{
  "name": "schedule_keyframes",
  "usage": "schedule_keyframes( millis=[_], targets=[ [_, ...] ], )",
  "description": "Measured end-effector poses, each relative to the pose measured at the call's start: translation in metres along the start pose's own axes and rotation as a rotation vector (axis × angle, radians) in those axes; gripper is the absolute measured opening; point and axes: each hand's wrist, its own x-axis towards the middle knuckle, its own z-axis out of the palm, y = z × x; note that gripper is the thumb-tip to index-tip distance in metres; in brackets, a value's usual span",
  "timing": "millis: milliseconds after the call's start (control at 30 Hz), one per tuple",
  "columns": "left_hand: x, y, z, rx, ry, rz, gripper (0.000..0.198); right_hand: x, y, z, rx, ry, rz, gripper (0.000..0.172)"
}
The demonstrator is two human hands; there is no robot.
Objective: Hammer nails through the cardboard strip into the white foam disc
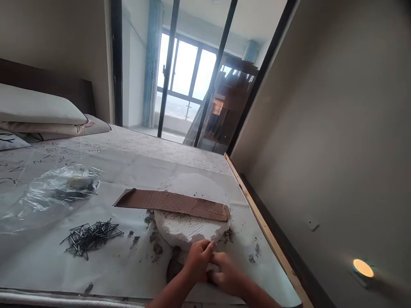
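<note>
My left hand (197, 259) is closed, thumb against curled fingers, just in front of a white foam block (180, 229). Pressed close to its right side is my right hand (227, 273), curled shut and smeared by motion. Whatever they grip between them is mostly hidden; a small reddish bit shows. A brown strip (173, 203) with rows of small holes lies across the foam, its left end bent up. Partly behind my left forearm is a dark brown lump (175, 265). To the left lies a pile of nails (91, 237).
A clear plastic bag (67, 184) with something inside rests on the white sheet (128, 265) covering the bed. Grey-brown crumbs (157, 248) are scattered around the foam. A wooden rail (263, 226) runs along the right edge, near the wall. Folded bedding (38, 105) sits far left.
</note>
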Motion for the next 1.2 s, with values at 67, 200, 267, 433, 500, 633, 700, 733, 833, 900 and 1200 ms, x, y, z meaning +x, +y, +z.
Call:
schedule_keyframes(
  millis=[67, 200, 267, 433, 500, 633, 700, 733, 833, 900, 1200],
  targets=[
    [-0.002, -0.001, -0.002, 0.169, -0.028, 0.059, 0.035, 0.007, 0.016, -0.023, -0.088, 0.167, 0.167, 0.036],
    [0.0, -0.006, -0.003, 0.528, -0.058, 0.1, 0.036, 0.03, 0.048, -0.063, -0.385, 0.281, 0.291, 0.028],
    [0.004, -0.01, -0.003, 0.63, -0.083, 0.107, 0.032, 0.045, 0.056, -0.073, -0.475, 0.256, 0.279, 0.027],
    [0.014, -0.019, 0.008, 0.561, -0.148, 0.067, 0.019, 0.09, 0.052, -0.057, -0.515, 0.113, 0.168, 0.033],
    [0.014, -0.025, 0.015, 0.408, -0.155, 0.065, 0.019, 0.105, 0.05, -0.041, -0.523, 0.073, 0.139, 0.042],
    [0.011, -0.038, 0.027, 0.112, -0.154, 0.039, 0.023, 0.118, 0.049, -0.017, -0.502, 0.021, 0.143, 0.054],
    [0.011, -0.041, 0.029, 0.039, -0.155, 0.015, 0.024, 0.118, 0.049, -0.014, -0.442, 0.02, 0.116, 0.048],
    [0.011, -0.041, 0.029, 0.034, -0.15, 0.006, 0.024, 0.117, 0.05, -0.016, -0.423, 0.033, 0.113, 0.045],
    [0.015, -0.038, 0.027, 0.113, -0.128, 0.008, 0.026, 0.113, 0.059, -0.035, -0.471, 0.101, 0.21, 0.043],
    [0.018, -0.034, 0.025, 0.18, -0.127, 0.028, 0.025, 0.111, 0.071, -0.053, -0.544, 0.132, 0.304, 0.039],
    [0.037, -0.029, 0.013, 0.196, -0.026, 0.121, 0.012, 0.11, 0.104, -0.089, -0.824, -0.039, 0.393, 0.017]
  ],
)
